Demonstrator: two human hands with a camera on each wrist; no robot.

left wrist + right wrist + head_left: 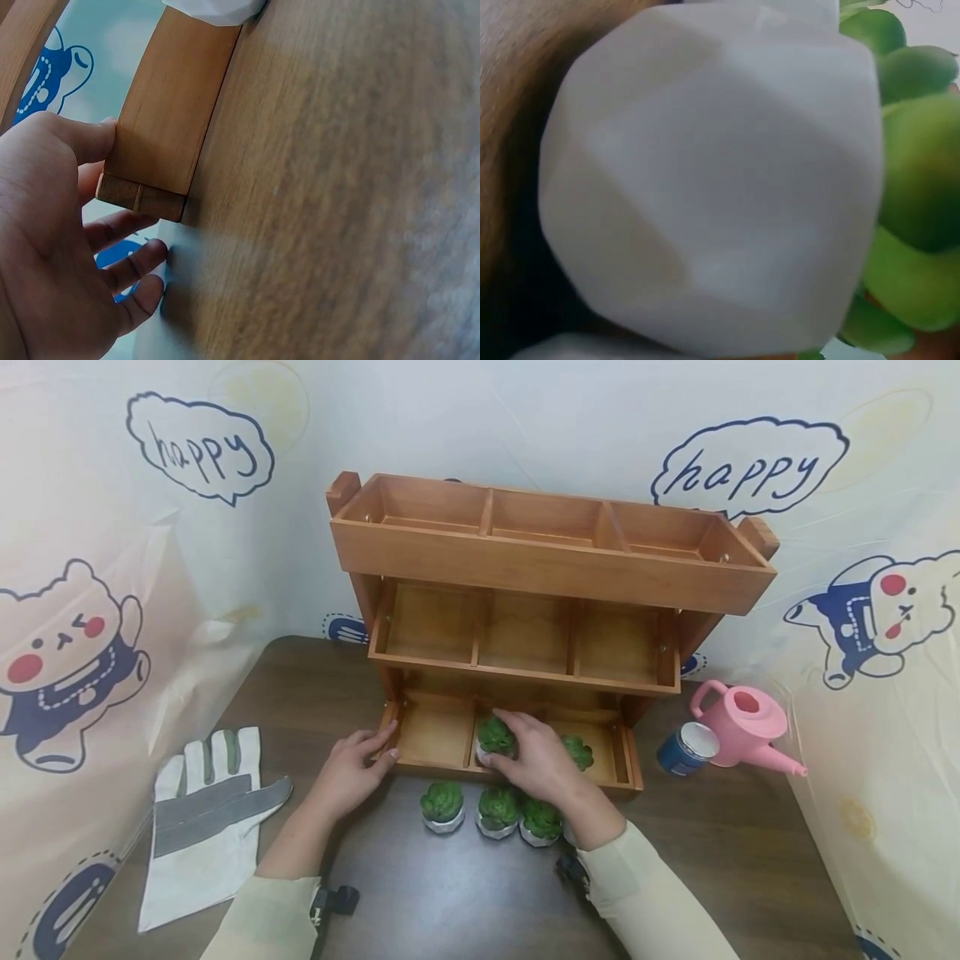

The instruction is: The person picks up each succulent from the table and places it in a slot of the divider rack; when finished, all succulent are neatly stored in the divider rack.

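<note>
A three-tier wooden planter shelf point(555, 560) stands on the table, each tier split into three compartments. At the left end of its bottom tier, my left hand point(357, 767) holds the corner; the left wrist view shows the thumb against the tier's wooden end point(161, 112). My right hand point(542, 758) grips a potted succulent point(496, 737) with a white pot, inside the bottom middle compartment. Another succulent point(578, 752) sits in the bottom right compartment, partly covered by this hand. A white faceted pot point(712, 180) fills the right wrist view, which hides the right hand's fingers.
Several potted succulents point(442, 807) stand in a row before the shelf, near the right forearm. A blue can point(681, 755) and a pink watering can point(746, 722) are at the right. On the left lies a white and grey glove point(206, 818). Printed cloth surrounds the table.
</note>
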